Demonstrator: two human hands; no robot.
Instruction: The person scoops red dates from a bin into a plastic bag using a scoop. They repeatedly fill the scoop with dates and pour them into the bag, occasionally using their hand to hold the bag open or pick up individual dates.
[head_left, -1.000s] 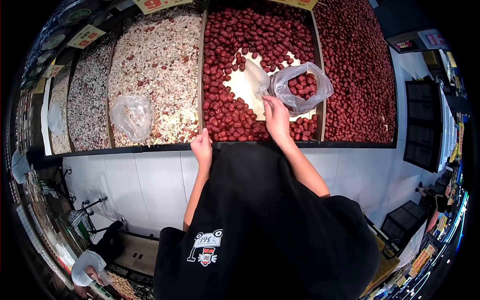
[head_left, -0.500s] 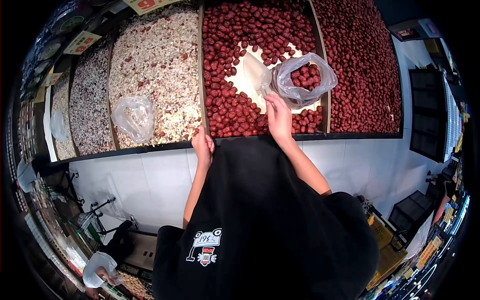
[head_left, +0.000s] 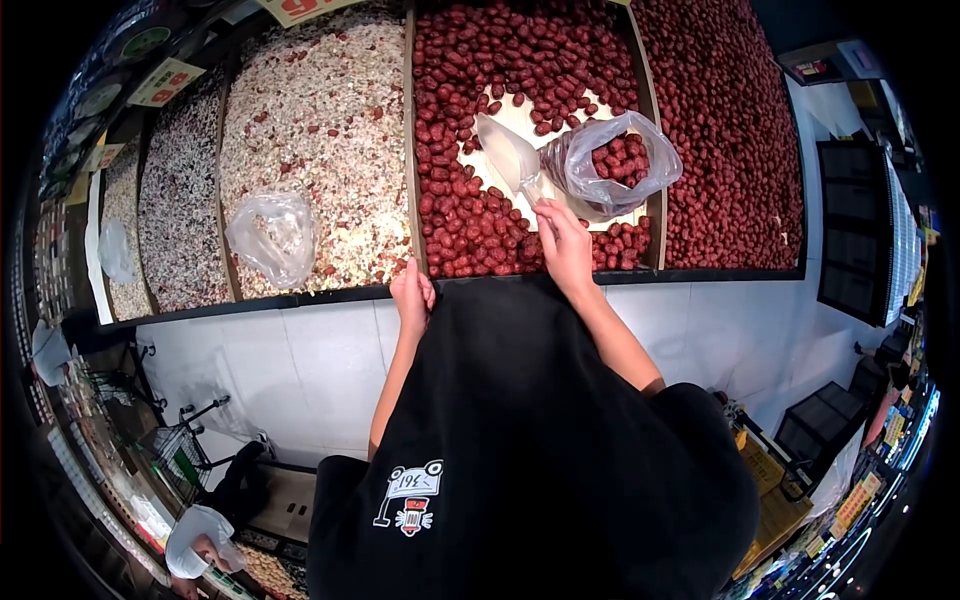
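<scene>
My right hand [head_left: 567,247] is closed on the handle of a clear scoop [head_left: 508,155], which lies over the pale bottom of the bin of red dates [head_left: 470,235]. Beside the scoop, an open plastic bag [head_left: 590,180] holds some red dates. My left hand [head_left: 413,297] is at the bin's front edge, by the wooden divider [head_left: 411,150]. Its fingers are curled, and whatever they may hold is too hidden to make out.
Left of the divider is a bin of mixed grains [head_left: 320,180] with a plastic bag [head_left: 272,240] on it. More red dates [head_left: 720,150] fill the right bin. A shopping cart [head_left: 185,450] and a person [head_left: 205,540] are at the lower left.
The scoop's blade has tilted and shifted slightly left, away from the bag. My right hand stays at its handle. The whole view has shifted a little.
</scene>
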